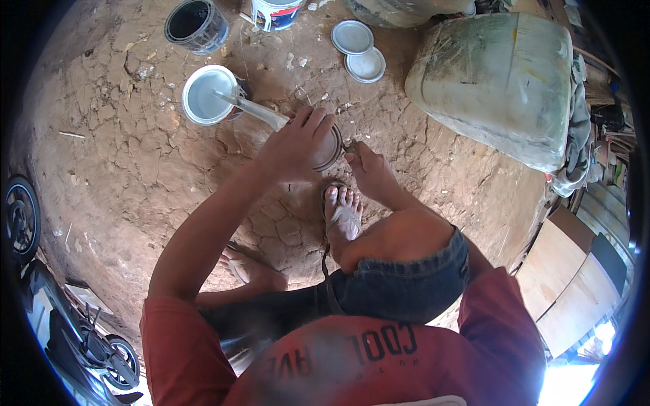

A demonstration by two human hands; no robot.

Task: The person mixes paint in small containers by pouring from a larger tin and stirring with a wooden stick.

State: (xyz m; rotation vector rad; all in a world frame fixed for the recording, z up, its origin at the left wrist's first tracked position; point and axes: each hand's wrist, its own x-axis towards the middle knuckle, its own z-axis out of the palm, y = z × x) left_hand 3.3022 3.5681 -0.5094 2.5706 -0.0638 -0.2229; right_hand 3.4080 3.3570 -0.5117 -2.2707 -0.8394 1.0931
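My left hand [298, 143] is curled over a round metal can [330, 150], its rim showing beside my fingers and much of it hidden under them. Just right of that rim, my right hand [372, 174] is closed around a small dark object, too hidden to name, its end near the can's edge. A long pale stick [254, 108] slants from a white-rimmed paint bucket [187, 101] toward my left hand. Its far end dips into the light grey-white paint [206, 100]; its near end stops by my knuckles, and whether I touch it is unclear.
Beyond the bucket stand a dark-stained bucket [196, 30] and a blue-and-white bucket [276, 15]. Two round lids [352, 37] lie on the cracked earth floor [135, 162]. A large translucent container [494, 84] is at the right. My sandalled foot [344, 215] is close below the can.
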